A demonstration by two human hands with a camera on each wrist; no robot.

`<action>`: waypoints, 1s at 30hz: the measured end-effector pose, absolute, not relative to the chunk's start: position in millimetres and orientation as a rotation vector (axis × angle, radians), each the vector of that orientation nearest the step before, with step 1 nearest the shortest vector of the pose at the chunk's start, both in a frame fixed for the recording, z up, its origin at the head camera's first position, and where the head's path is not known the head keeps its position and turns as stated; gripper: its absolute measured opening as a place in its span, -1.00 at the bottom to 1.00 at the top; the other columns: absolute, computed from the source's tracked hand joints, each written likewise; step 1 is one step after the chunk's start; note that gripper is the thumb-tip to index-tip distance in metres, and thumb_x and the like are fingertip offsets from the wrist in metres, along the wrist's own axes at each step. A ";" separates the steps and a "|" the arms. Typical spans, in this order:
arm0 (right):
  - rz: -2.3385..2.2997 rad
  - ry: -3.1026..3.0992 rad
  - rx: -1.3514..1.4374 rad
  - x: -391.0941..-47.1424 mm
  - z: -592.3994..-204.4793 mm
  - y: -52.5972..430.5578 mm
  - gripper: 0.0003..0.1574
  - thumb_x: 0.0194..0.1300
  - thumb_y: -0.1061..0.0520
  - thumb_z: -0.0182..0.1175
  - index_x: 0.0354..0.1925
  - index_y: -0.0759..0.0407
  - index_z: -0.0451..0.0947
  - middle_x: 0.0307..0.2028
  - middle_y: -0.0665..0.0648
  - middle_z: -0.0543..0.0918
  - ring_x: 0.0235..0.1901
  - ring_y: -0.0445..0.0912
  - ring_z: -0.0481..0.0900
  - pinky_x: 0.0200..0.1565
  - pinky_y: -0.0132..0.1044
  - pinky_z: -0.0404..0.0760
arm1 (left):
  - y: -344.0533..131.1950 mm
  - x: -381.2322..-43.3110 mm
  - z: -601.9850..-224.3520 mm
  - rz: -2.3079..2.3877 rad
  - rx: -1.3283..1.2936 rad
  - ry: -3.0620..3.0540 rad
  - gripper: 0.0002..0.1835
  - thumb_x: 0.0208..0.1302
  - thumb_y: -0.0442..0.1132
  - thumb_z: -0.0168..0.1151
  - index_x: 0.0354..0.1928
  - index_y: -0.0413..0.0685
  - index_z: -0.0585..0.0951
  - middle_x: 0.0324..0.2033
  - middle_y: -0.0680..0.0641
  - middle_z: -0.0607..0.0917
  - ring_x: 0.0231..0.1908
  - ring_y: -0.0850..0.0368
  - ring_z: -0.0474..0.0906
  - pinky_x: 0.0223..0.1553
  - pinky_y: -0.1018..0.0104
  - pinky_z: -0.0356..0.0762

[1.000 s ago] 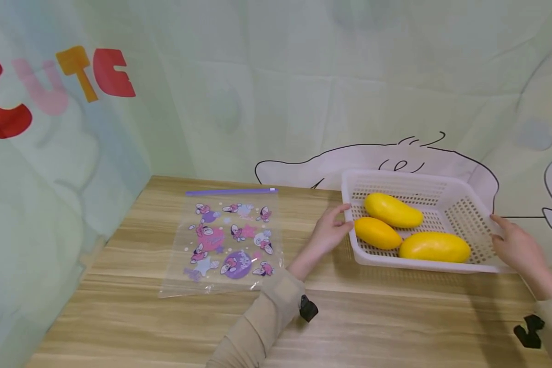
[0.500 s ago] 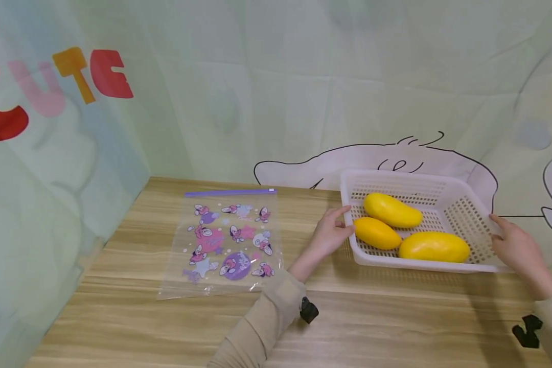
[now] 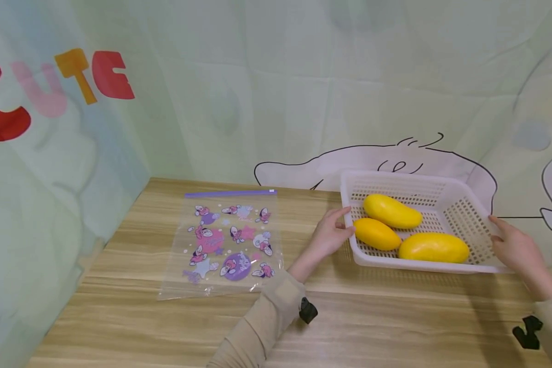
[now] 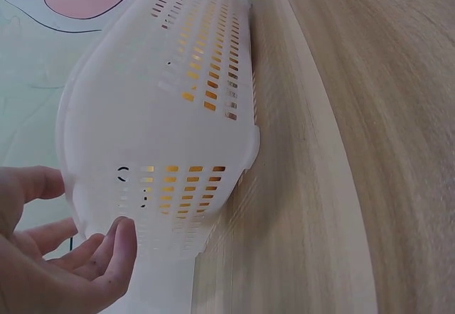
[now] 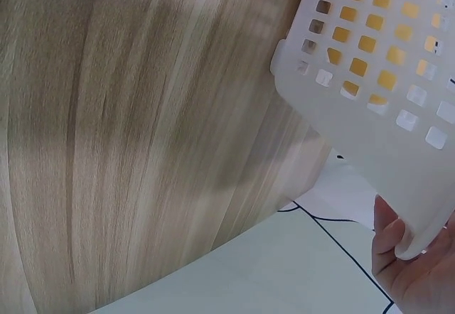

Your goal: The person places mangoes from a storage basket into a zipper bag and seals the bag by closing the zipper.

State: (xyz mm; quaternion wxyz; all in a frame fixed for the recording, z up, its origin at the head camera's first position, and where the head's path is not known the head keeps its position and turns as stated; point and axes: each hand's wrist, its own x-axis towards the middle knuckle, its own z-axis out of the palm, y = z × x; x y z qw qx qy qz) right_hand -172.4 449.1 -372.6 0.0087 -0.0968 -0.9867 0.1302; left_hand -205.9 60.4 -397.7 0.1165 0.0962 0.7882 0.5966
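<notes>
A white plastic basket [image 3: 409, 265] with perforated sides stands on the table at the right in the head view. Three yellow mangoes lie in it: one at the back [image 3: 392, 211], a smaller one at the left [image 3: 376, 234] and one at the front [image 3: 434, 248]. My left hand [image 3: 329, 233] holds the basket's left rim, thumb and fingers to either side of the edge in the left wrist view. At the opposite end, my right hand [image 3: 517, 248] grips the right rim; its fingers [image 5: 387, 236] curl under the corner in the right wrist view.
A clear zip bag [image 3: 227, 240] with pink and purple cartoon prints and a purple slider strip lies flat left of the basket. Printed cloth [image 3: 285, 102] hangs behind and left of the wooden table [image 3: 372, 327]. Black mounts [image 3: 307, 310] sit at both wrists.
</notes>
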 end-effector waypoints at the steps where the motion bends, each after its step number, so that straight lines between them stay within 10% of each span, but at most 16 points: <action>1: 0.403 -3.083 -0.303 -172.2 -372.6 449.2 -0.27 0.34 0.33 -0.17 0.41 0.45 -0.08 0.17 0.71 0.23 -0.31 0.25 0.35 -0.38 -0.06 0.35 | 60.8 -205.9 -397.7 1.744 0.277 2.309 -0.42 0.29 -0.24 0.22 0.36 0.11 0.37 0.33 -0.05 0.37 0.00 0.11 0.51 -0.24 0.41 0.62; 12: 0.375 -3.072 -0.265 -171.0 -370.2 448.9 -0.29 0.31 0.31 -0.15 0.39 0.46 -0.02 0.11 0.73 0.28 -0.49 0.12 0.35 -0.50 -0.25 0.22 | 60.8 -203.4 -394.4 1.772 0.283 2.308 -0.42 0.28 -0.28 0.22 0.36 0.04 0.37 0.32 -0.09 0.38 -0.02 0.10 0.55 -0.24 0.43 0.64; 30: 0.360 -3.081 -0.240 -169.0 -364.3 447.8 -0.31 0.34 0.32 -0.13 0.38 0.46 -0.01 0.13 0.72 0.26 -0.33 0.28 0.36 -0.35 0.05 0.36 | 58.2 -199.6 -394.0 1.820 0.283 2.273 -0.40 0.27 -0.31 0.22 0.36 0.01 0.36 0.34 -0.11 0.35 -0.09 0.14 0.57 -0.26 0.45 0.66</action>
